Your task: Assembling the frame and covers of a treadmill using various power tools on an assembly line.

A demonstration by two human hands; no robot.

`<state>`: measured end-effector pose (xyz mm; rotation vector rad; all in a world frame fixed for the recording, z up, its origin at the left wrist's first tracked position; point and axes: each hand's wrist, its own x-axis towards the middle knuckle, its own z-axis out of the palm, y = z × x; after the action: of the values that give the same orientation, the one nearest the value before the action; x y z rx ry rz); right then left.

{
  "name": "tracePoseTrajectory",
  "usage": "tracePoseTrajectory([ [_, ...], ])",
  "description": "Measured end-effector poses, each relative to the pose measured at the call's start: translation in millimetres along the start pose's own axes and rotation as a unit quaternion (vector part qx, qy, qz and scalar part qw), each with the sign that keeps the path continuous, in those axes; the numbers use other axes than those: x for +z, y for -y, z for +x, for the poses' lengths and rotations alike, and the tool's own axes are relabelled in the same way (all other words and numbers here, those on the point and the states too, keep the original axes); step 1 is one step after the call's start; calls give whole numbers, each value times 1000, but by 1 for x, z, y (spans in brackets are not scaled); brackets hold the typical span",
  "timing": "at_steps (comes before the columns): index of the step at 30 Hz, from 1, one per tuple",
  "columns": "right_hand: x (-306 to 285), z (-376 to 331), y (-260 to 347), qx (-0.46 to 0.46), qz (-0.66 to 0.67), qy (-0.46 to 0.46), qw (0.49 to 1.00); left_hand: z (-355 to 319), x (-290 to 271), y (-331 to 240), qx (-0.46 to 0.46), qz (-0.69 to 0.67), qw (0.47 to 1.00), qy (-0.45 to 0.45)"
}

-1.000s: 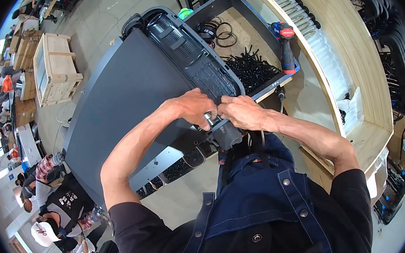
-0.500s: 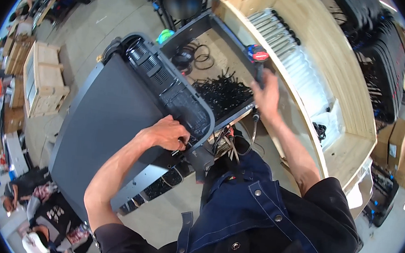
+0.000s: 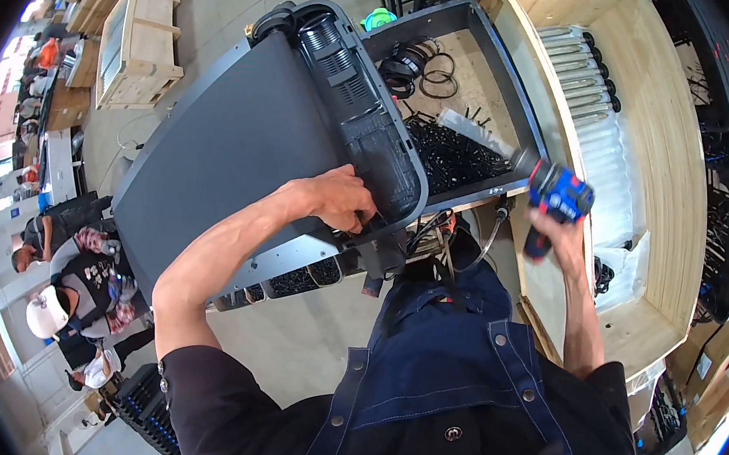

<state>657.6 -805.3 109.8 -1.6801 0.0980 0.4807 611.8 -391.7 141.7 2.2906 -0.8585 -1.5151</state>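
A blue and red cordless drill [image 3: 561, 194] is gripped by its handle in my right hand [image 3: 559, 235], beside the wooden crate. Its chuck points left over the edge of the dark tray [image 3: 493, 188]. My left hand [image 3: 343, 199] is closed, its fingers bent down at the near corner of the treadmill's open motor compartment [image 3: 382, 137]. Whatever those fingers pinch is hidden beneath them. The black treadmill belt [image 3: 241, 145] stretches away to the left of that hand.
In the tray lie many black screws [image 3: 455, 157], black rings [image 3: 439, 75] and a clear plastic bag [image 3: 476, 133]. The long wooden crate [image 3: 655, 124] on the right holds metal tubes [image 3: 577, 72]. A cable [image 3: 495, 236] hangs below the tray. Other people [image 3: 67, 313] are at far left.
My right hand has brought the drill back from the tray's far right side, and it now points left. My left hand stays at the compartment corner. The whole view has shifted.
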Motion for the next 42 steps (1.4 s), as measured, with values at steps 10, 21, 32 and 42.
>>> tracePoseTrajectory([
  [10, 18, -32, -34, 170, 81, 209, 960, 4, -7, -5, -24, 18, 999, 18],
  [21, 18, 20, -3, 269, -9, 295, 917, 5, 0, 0, -9, 47, 999, 3],
  [32, 27, 31, 14, 233, -49, 297, 925, 1, -3, 1, -16, -9, 1000, 5],
  [42, 36, 52, 21, 263, -19, 375, 889, -27, -13, -20, -77, -315, 939, -116],
])
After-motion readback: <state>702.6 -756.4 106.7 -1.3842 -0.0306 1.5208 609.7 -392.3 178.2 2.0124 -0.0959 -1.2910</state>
